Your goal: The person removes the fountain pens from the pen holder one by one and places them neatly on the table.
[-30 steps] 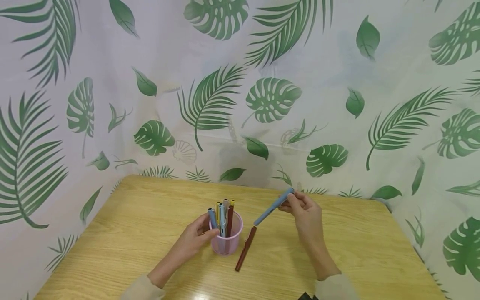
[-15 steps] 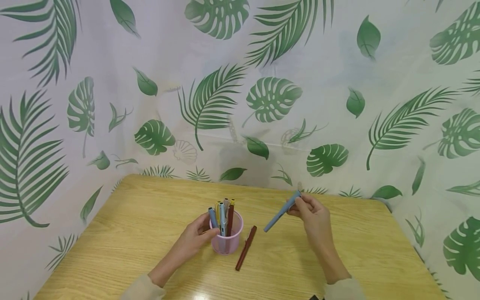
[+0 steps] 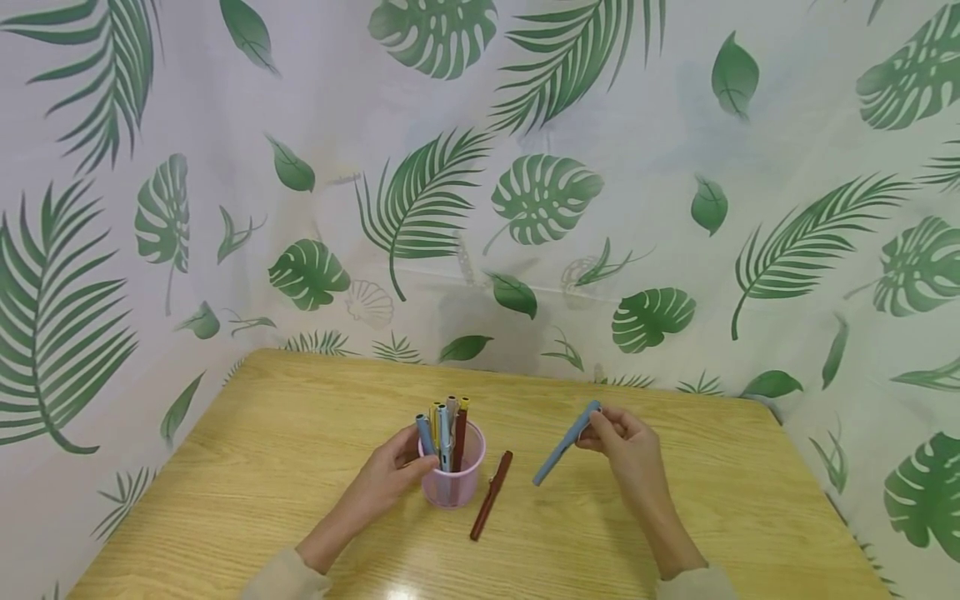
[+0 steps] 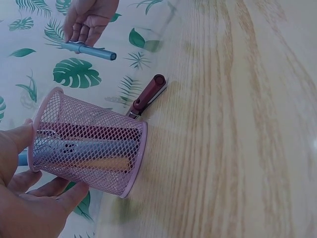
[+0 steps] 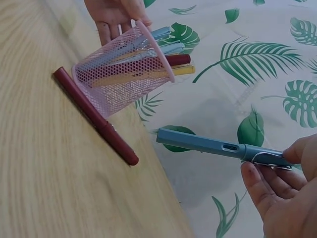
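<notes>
A pink mesh pen cup [image 3: 470,482] stands upright on the table, holding several pens [image 3: 445,437] in blue, light blue, yellow, grey and dark red. My left hand [image 3: 384,482] grips it from the left, thumb at the near rim and fingers behind. Right of the cup, a dark red pen [image 3: 492,496] with a clip lies on the tabletop. Above the table, my right hand [image 3: 628,454] pinches a blue pen [image 3: 558,452] by its clip end. In the right wrist view that blue pen [image 5: 198,141] appears capped, its free end pointing away from the hand.
The wooden table [image 3: 247,450] runs back to a white curtain [image 3: 555,308] printed with green leaves. Its right edge slopes down beside more of the same cloth.
My right hand has drawn the blue pen right and then lowered it slightly, away from the dark red pen. The left hand and the cup have stayed in place.
</notes>
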A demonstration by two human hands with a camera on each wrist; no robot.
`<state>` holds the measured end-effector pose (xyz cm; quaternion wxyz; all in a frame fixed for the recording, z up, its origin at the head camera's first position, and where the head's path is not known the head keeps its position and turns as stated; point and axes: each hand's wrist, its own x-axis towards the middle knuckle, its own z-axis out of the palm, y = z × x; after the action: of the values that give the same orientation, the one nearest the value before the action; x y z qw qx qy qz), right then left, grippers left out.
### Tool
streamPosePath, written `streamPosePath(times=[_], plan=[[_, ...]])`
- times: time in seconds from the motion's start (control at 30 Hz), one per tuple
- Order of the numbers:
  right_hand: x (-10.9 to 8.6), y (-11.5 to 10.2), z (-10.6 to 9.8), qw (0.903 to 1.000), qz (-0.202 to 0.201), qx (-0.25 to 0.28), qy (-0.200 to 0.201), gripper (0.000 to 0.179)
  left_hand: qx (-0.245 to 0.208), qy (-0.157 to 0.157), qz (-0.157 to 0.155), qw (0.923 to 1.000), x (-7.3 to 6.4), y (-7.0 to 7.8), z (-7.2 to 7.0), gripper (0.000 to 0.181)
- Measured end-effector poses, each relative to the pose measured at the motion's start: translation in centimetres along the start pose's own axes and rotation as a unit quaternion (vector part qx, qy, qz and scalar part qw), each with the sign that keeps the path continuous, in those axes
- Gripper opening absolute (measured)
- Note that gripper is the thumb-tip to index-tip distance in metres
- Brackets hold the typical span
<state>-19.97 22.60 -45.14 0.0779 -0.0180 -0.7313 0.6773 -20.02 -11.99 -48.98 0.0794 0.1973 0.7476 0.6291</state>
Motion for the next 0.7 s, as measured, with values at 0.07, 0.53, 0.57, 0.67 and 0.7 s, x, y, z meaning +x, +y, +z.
streamPosePath(times=[0.07, 0.53, 0.57, 0.67, 0.7], plan=[[-0.1, 0.3, 0.2, 1.0000, 0.007, -0.005, -0.001, 0.033, -0.001, 0.000, 0.001, 1.0000, 0.0, 0.0, 0.0, 0.064], [-0.5, 2.7, 1.6, 0.9983, 0.051, -0.018, -0.021, 0.030, 0.000, 0.008, -0.005, 1.0000, 0.1, -0.2, 0.1, 0.065], [-0.5, 2.8, 1.7, 0.9982, 0.054, -0.016, -0.019, 0.030, 0.000, 0.008, -0.005, 1.0000, 0.1, -0.2, 0.1, 0.065], [-0.5, 3.0, 1.9, 0.9980, 0.059, -0.010, -0.018, 0.029, 0.000, 0.008, -0.005, 1.0000, 0.1, -0.3, 0.1, 0.065], [-0.6, 3.0, 2.0, 0.9980, 0.060, -0.009, -0.018, 0.029, 0.001, 0.007, -0.005, 1.0000, 0.1, -0.3, 0.0, 0.065]])
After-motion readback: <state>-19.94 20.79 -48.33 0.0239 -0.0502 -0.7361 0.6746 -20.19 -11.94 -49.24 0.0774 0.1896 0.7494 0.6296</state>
